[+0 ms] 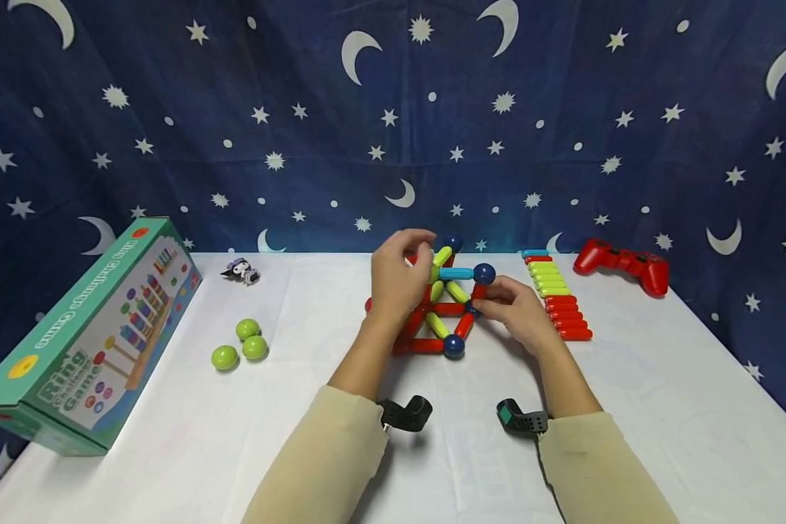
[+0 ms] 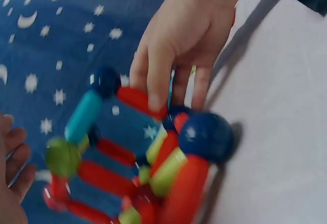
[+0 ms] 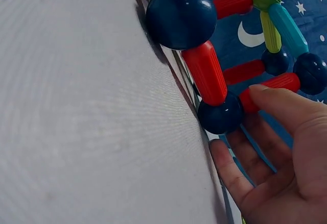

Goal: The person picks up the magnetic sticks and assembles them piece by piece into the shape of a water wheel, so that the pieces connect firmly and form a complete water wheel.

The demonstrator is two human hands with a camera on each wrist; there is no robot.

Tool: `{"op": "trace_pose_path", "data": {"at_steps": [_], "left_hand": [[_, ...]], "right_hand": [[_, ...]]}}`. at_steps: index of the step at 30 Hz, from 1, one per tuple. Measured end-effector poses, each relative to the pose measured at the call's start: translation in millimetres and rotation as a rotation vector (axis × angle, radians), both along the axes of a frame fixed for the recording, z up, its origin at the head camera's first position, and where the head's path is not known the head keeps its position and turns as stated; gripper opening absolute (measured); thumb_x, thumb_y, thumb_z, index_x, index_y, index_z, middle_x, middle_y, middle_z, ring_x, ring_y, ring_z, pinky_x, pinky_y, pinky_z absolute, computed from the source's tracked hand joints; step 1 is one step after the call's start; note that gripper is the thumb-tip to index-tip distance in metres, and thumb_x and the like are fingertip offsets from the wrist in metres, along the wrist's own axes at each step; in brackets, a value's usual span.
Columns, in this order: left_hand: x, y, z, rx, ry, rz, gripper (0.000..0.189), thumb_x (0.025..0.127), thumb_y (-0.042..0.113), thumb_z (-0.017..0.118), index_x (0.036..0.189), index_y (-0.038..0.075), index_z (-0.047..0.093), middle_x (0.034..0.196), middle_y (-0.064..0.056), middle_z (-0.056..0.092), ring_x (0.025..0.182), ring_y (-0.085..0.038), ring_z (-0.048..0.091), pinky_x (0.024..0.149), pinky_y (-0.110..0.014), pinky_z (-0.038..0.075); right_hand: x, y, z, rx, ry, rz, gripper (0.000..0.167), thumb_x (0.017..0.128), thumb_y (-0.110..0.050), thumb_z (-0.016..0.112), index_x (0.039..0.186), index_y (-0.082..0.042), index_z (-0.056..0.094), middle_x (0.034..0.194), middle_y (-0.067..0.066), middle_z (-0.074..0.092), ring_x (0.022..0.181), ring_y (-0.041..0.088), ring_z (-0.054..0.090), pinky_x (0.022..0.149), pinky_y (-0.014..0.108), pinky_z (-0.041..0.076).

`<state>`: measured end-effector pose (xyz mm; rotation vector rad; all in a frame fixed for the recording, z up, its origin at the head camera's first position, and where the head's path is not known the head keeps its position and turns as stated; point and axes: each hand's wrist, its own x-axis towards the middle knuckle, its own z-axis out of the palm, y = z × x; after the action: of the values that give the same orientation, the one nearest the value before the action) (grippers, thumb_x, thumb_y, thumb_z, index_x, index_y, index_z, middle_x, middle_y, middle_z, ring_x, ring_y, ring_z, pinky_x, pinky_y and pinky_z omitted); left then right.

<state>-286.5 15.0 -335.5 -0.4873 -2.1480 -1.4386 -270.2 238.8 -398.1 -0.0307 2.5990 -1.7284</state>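
Note:
A frame of red, yellow-green and blue magnetic rods joined by balls stands on the table. My right hand is at its right side, thumb and fingers pinching an upright red rod just above a dark blue ball. That rod leads up to another dark blue ball, from which a light blue rod runs to a green ball. Close beside the green ball is my left hand, fingers loosely bent and holding nothing. In the head view it hides the frame's left part.
Right of the frame lies a column of loose rods, with a red game controller beyond. Three green balls and a small figurine lie to the left. A ring game box occupies the left edge.

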Motion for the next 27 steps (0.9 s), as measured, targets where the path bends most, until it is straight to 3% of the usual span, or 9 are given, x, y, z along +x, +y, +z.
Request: {"op": "trace_pose_path", "data": {"at_steps": [3, 5, 8, 12, 16, 20, 24, 27], "left_hand": [[-4.1, -20.1, -20.5, 0.148, -0.040, 0.080, 0.025, 0.096, 0.008, 0.056, 0.106, 0.004, 0.078, 0.101, -0.011, 0.078, 0.089, -0.025, 0.070, 0.081, -0.037, 0.058], [-6.3, -33.8, -33.8, 0.163, -0.115, 0.128, 0.025, 0.095, 0.008, 0.055, 0.107, 0.004, 0.078, 0.101, -0.011, 0.078, 0.093, -0.027, 0.071, 0.084, -0.039, 0.058], [-8.0, -51.7, -50.9, 0.102, -0.277, 0.155, 0.027, 0.095, 0.009, 0.056, 0.114, 0.005, 0.076, 0.108, -0.012, 0.076, 0.101, -0.028, 0.070, 0.090, -0.042, 0.056], [-7.3, -66.2, -65.8, -0.022, -0.438, 0.098, 0.028, 0.095, 0.009, 0.059, 0.119, 0.005, 0.074, 0.113, -0.013, 0.074, 0.105, -0.030, 0.068, 0.096, -0.043, 0.054], [-5.8, -71.2, -70.5, -0.085, -0.457, 0.048, 0.025, 0.096, 0.009, 0.062, 0.116, 0.004, 0.075, 0.111, -0.013, 0.074, 0.105, -0.029, 0.065, 0.099, -0.044, 0.053], [-4.1, -73.8, -70.4, -0.104, -0.459, 0.053, 0.024, 0.096, 0.010, 0.061, 0.115, 0.005, 0.075, 0.110, -0.013, 0.074, 0.104, -0.028, 0.066, 0.097, -0.043, 0.054], [-1.8, -76.9, -67.3, -0.145, -0.451, 0.079, 0.025, 0.097, 0.011, 0.059, 0.115, 0.006, 0.076, 0.106, -0.012, 0.075, 0.092, -0.025, 0.069, 0.083, -0.037, 0.057], [-0.9, -78.8, -65.3, -0.183, -0.446, 0.107, 0.025, 0.097, 0.013, 0.058, 0.113, 0.008, 0.076, 0.094, -0.011, 0.074, 0.076, -0.022, 0.064, 0.067, -0.030, 0.053]], "right_hand": [[-1.0, -1.1, -1.0, 0.013, -0.011, -0.012, 0.041, 0.094, -0.018, 0.075, 0.132, -0.007, 0.064, 0.136, 0.019, 0.066, 0.127, 0.036, 0.058, 0.114, 0.059, 0.040], [-1.3, -1.2, -1.5, 0.040, -0.018, -0.017, 0.041, 0.094, -0.018, 0.076, 0.132, -0.008, 0.064, 0.136, 0.019, 0.066, 0.128, 0.037, 0.057, 0.114, 0.060, 0.039], [-1.8, -0.6, -2.5, 0.095, -0.029, -0.017, 0.043, 0.094, -0.018, 0.076, 0.134, -0.009, 0.064, 0.137, 0.019, 0.065, 0.129, 0.038, 0.056, 0.113, 0.060, 0.040], [-2.3, -0.6, -2.9, 0.133, -0.034, -0.010, 0.045, 0.094, -0.018, 0.075, 0.136, -0.008, 0.063, 0.137, 0.019, 0.065, 0.122, 0.037, 0.059, 0.102, 0.049, 0.052], [-1.9, -1.4, -1.2, 0.155, -0.060, -0.029, 0.045, 0.094, -0.022, 0.075, 0.136, -0.009, 0.063, 0.138, 0.018, 0.063, 0.111, 0.034, 0.060, 0.083, 0.032, 0.056], [-1.9, -3.0, 0.3, 0.207, -0.094, -0.075, 0.047, 0.094, -0.028, 0.075, 0.135, -0.010, 0.062, 0.130, 0.018, 0.063, 0.101, 0.029, 0.062, 0.076, 0.025, 0.054], [-2.8, -4.5, -0.8, 0.199, -0.086, -0.099, 0.044, 0.096, -0.023, 0.073, 0.135, -0.007, 0.061, 0.115, 0.019, 0.066, 0.091, 0.026, 0.067, 0.074, 0.023, 0.057], [-3.0, -4.8, -2.0, 0.145, -0.066, -0.082, 0.042, 0.098, -0.019, 0.071, 0.137, -0.006, 0.060, 0.122, 0.020, 0.070, 0.100, 0.027, 0.070, 0.076, 0.023, 0.059]]}}
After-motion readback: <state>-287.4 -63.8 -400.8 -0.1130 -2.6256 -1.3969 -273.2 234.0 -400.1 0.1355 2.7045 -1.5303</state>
